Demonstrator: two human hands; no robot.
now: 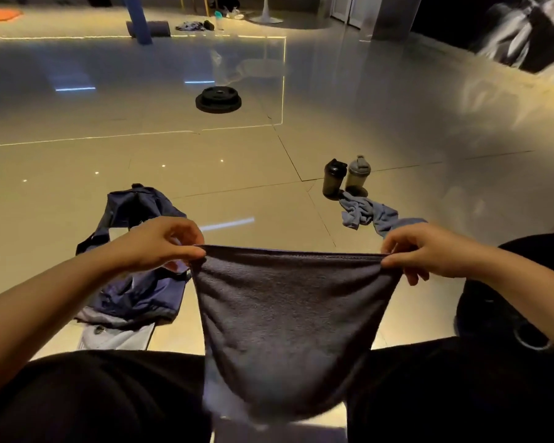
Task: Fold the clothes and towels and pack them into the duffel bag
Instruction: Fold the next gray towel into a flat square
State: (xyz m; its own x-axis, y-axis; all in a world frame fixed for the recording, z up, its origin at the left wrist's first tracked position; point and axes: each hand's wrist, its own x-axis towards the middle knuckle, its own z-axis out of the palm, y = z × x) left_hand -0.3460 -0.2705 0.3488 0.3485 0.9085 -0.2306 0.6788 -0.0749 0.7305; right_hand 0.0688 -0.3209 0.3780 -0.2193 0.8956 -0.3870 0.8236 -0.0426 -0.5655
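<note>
A dark grey towel [288,318] hangs stretched between my hands in front of my knees. My left hand [160,241] pinches its upper left corner and my right hand [426,251] pinches its upper right corner. The towel's lower end sags between my legs. On the floor to the left lies the navy duffel bag [135,212], slumped and open, with a white garment [115,337] at its near end. A crumpled blue-grey towel [365,212] lies on the floor to the right, beyond my right hand.
Two shaker bottles [346,177] stand behind the blue-grey towel. A black weight plate [218,99] lies farther out on the glossy tiled floor. A dark round object [493,314] sits by my right knee. A blue post [138,17] and scattered items stand at the far back.
</note>
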